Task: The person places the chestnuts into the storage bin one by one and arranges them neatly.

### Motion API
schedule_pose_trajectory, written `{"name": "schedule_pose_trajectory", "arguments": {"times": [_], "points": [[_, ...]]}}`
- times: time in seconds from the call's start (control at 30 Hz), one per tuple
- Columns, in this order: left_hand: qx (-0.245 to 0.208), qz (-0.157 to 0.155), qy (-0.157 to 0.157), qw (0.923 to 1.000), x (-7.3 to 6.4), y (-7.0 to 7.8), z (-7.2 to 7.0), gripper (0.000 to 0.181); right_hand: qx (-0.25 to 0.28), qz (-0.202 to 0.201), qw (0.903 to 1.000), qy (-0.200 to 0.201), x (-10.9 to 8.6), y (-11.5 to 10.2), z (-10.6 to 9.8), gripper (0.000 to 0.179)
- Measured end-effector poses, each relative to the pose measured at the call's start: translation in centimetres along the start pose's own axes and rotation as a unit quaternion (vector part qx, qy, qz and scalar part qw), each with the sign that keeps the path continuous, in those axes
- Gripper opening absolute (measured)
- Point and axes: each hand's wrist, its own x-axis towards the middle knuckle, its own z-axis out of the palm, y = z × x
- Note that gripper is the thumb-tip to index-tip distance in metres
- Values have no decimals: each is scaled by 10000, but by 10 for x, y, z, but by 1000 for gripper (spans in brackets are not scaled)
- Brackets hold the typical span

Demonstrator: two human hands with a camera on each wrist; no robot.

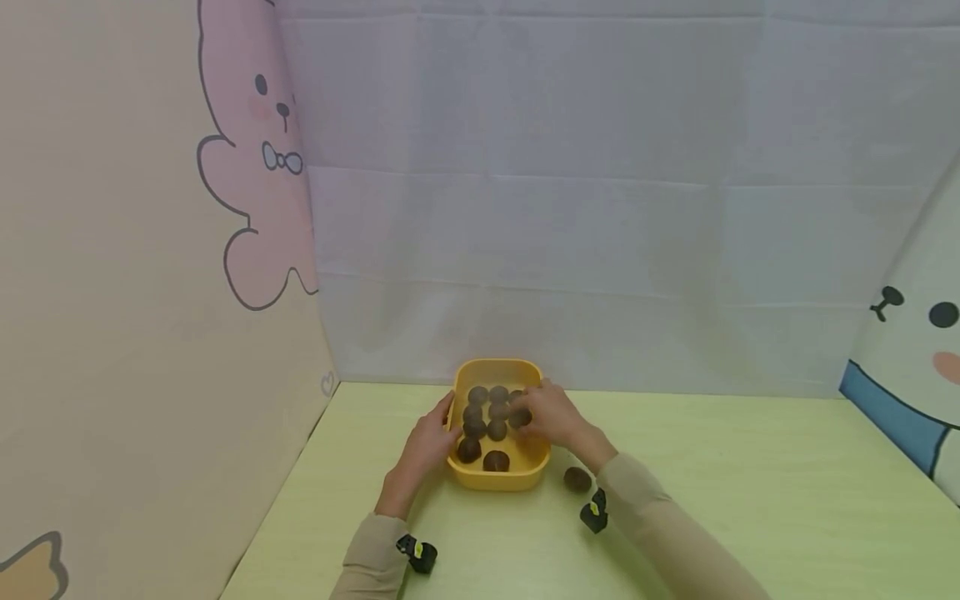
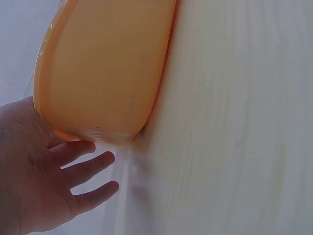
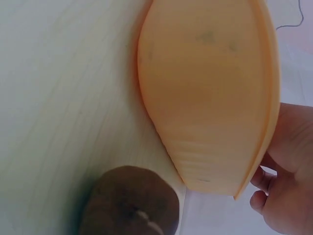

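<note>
A yellow plastic tub (image 1: 498,481) on the table holds several dark brown balls (image 1: 497,430). At its left rim is my left hand (image 1: 429,440), the thumb over the edge and the other fingers along the outside. In the left wrist view those fingers (image 2: 88,171) spread below the tub's orange-looking outer wall (image 2: 107,73). My right hand (image 1: 553,414) reaches over the right rim, its fingertips curled round a brown ball (image 1: 519,418) inside. The right wrist view shows this hand (image 3: 288,181) behind the rim, its fingertips partly hidden.
One loose brown ball (image 1: 577,479) lies on the table right of the tub, below my right forearm; a pale streak shows on this ball (image 3: 132,205) up close. A white curtain (image 1: 570,208) hangs behind the pale green table (image 1: 750,483). A wall (image 1: 150,333) borders the left side.
</note>
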Motion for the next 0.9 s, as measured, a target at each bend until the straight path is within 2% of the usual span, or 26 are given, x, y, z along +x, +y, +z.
{"name": "schedule_pose_trajectory", "arguments": {"times": [0.27,0.4,0.57,0.67,0.77,0.9], "points": [[6,-107,-33,9999,-1,2,-1,68,44,480,9987,-170,4,-5,6,17],[2,-164,-22,9999,-2,3,-2,68,121,454,9987,189,0,-1,3,15],[13,-171,-18,9999,-1,5,1,68,608,471,9919,1008,-22,8,-13,15],[48,-171,-34,9998,-1,5,1,68,857,484,9862,1334,-37,15,-20,15],[21,-196,0,9998,-2,4,-1,68,1097,577,9827,1375,-53,21,-24,15],[28,-171,-10,9998,-1,4,-1,67,1308,763,9807,1238,-72,29,-29,15]]}}
